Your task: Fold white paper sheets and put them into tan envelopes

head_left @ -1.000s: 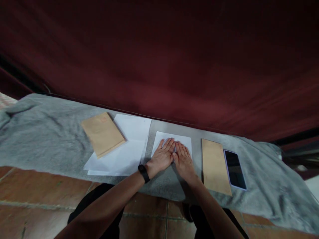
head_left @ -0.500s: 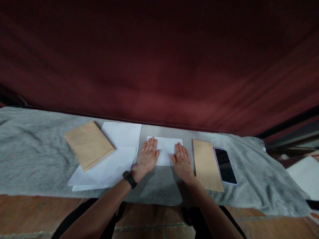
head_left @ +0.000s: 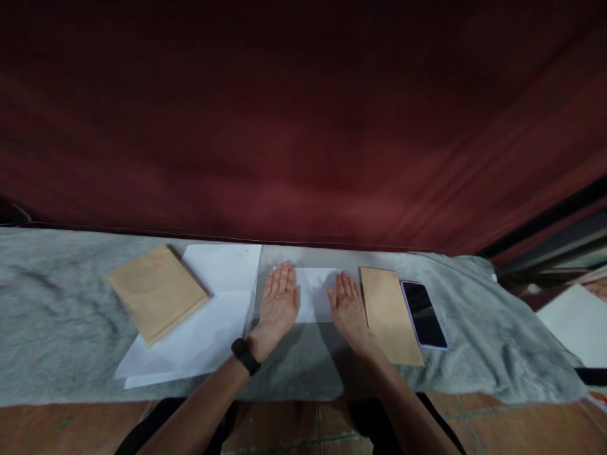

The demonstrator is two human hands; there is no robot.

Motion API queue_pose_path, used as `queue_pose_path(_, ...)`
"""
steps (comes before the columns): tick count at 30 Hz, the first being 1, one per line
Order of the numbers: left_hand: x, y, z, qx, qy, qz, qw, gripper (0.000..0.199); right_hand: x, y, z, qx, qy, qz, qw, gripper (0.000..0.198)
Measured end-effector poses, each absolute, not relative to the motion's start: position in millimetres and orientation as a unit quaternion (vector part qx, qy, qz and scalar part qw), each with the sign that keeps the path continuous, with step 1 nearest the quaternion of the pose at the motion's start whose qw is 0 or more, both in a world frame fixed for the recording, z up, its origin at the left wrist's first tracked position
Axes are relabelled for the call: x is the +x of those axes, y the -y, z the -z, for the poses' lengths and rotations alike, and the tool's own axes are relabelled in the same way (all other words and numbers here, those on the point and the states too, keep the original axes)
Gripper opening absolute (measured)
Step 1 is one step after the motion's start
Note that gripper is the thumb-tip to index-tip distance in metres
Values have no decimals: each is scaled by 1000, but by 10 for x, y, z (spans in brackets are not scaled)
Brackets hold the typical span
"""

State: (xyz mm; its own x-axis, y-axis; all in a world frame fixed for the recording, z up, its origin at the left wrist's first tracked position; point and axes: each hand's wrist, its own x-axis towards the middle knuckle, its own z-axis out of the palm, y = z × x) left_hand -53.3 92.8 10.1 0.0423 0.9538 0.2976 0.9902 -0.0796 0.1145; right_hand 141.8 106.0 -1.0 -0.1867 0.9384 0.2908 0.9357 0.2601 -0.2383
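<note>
Your left hand lies flat with its fingers straight on the left end of the folded white paper. Your right hand lies flat the same way on the right end. The paper sits on the grey cloth, between the white sheets and the long brown envelope. A phone lies just beside that envelope

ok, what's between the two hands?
Head view: the left hand and right hand press flat on a folded white sheet; its bare middle lies between them.
</note>
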Motion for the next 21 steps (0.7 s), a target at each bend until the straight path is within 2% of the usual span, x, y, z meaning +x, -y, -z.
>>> queue_pose_path(5,-251,-910,4,-779,614,128,9,56,1183,-1124,-19,-547,809,-62,207,56)
queue_pose_path(9,-172,-952,50,-784,613,98,7,60,1072,-1157,1,-522,826,-75,200,54)
queue_pose_path(21,-317,-1073,39,-763,636,114,21,57,1088,-1223,93,-563,808,6,173,52)
